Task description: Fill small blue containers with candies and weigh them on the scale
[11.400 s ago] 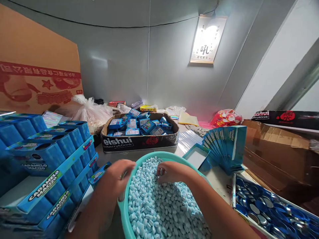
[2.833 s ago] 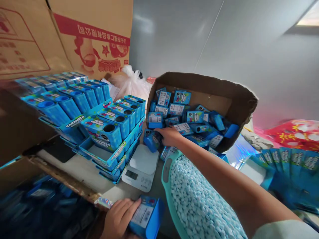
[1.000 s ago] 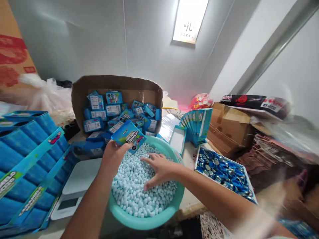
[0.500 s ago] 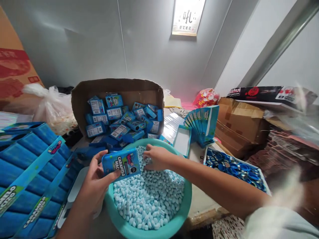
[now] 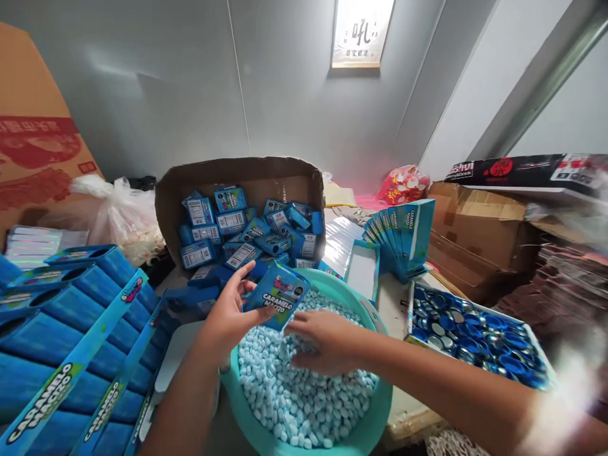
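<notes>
A teal basin (image 5: 380,405) full of small pale blue candies (image 5: 304,399) stands in front of me. My left hand (image 5: 227,316) holds a small blue "Caramelo Macizo" box (image 5: 278,297) tilted over the basin's near-left side. My right hand (image 5: 323,339) lies on the candies just below that box, fingers curled down into the pile and touching the box's lower edge. Behind the basin a tipped brown carton (image 5: 247,183) spills several more of the same small blue boxes (image 5: 247,231).
Stacked blue display trays (image 5: 71,342) fill the left. A white scale (image 5: 173,354) sits beside the basin. Flat blue box blanks (image 5: 399,234) fan out behind a tray of blue metal caps (image 5: 470,329). Cardboard boxes (image 5: 479,234) and a plastic bag (image 5: 118,215) crowd the back.
My left hand has lifted the blue box and tilted it toward the basin's middle. My right hand has slid nearer along the candies, under the box.
</notes>
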Motion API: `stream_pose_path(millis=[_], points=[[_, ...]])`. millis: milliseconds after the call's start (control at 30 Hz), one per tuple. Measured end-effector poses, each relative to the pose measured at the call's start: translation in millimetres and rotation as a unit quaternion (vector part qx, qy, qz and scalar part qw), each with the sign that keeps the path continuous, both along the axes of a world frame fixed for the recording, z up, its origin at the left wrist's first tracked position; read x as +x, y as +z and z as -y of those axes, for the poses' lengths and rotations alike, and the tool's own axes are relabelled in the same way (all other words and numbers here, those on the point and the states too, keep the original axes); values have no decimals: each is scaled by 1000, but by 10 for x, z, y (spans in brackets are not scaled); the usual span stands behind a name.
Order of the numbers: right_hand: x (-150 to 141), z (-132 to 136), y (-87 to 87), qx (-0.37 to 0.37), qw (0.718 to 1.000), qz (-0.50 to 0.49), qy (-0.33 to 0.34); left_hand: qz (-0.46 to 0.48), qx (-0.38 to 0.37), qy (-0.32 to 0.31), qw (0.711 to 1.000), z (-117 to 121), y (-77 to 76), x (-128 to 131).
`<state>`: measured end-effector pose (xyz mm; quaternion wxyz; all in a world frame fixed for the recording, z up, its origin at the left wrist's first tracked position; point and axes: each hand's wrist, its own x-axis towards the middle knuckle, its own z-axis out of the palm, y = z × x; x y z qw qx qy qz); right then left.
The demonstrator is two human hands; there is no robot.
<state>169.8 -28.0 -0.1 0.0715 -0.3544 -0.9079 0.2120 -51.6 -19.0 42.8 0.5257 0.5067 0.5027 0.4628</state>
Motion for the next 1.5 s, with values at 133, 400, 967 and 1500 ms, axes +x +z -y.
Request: stream_pose_path(millis=[133, 400, 967, 1500], points=[[-68, -286, -38, -24, 997, -54, -41, 147, -54, -56, 986, -79, -124, 189], [93, -75, 36, -121, 991, -49, 8, 96, 28, -22, 995, -92, -528, 167], [-518, -99, -573, -258, 815, -339, -393, -80, 149, -3, 986, -311, -769, 278], [-431, -79, -349, -243, 913, -260, -201, -208, 241, 15, 948, -218, -785, 461]])
